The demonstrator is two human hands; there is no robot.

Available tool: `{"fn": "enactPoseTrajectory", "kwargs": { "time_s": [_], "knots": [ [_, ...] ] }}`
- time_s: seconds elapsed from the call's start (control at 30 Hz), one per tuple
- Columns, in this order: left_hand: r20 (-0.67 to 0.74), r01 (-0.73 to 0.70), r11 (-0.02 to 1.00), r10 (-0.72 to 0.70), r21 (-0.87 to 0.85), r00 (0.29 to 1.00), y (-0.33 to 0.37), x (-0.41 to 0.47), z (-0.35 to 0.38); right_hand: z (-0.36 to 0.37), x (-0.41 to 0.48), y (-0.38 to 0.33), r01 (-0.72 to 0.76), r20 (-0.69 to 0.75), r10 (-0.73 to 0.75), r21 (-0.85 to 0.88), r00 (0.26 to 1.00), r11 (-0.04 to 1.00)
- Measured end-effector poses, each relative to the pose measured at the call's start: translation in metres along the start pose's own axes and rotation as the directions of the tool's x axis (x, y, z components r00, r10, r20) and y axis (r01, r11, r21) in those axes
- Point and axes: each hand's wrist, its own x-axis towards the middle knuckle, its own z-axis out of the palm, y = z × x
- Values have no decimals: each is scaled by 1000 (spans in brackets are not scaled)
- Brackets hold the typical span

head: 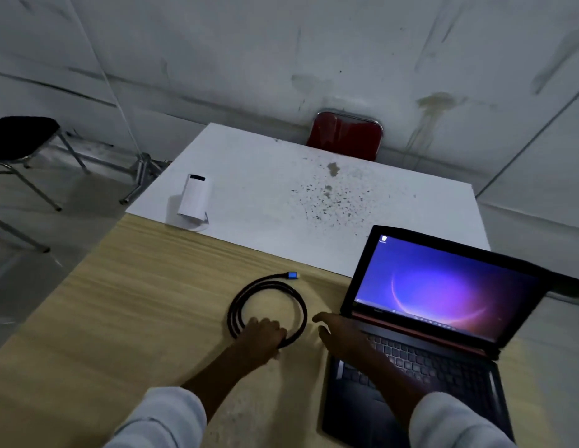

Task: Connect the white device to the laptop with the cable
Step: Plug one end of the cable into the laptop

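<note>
A black cable (246, 297) lies coiled on the wooden table (120, 302), its blue plug (292, 275) pointing right at the far side of the coil. My left hand (263, 334) rests on the near part of the coil, fingers curled over it. My right hand (338, 337) hovers with fingers apart between the coil and the laptop's left edge, holding nothing. The open laptop (443, 318) stands at the right with its screen lit. The white device (193, 198), a small upright cylinder on a stand, sits at the far left on a white sheet.
A white stained sheet (281, 195) covers the far half of the table. A red chair (346, 135) stands behind the table against the wall. A black chair (23, 137) stands on the floor at the left.
</note>
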Motion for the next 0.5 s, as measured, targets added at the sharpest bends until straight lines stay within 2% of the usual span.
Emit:
{"fn": "enactPoseTrajectory", "kwargs": {
  "time_s": [0.13,0.2,0.3,0.5],
  "knots": [
    [85,-45,983,61,-180,995,6,1,14,6,-12,17,-64,-4,64,22,998,998],
    [84,-63,972,84,-228,993,-3,-1,16,8,-17,23,-79,-25,80,20,997,997],
    [-21,-82,987,80,-138,997,-21,-6,20,13,-22,28,-88,-40,87,-23,995,996],
    [-58,-54,994,48,-91,997,-35,-8,29,34,-33,36,-42,-72,34,-109,997,993]
  ]
}}
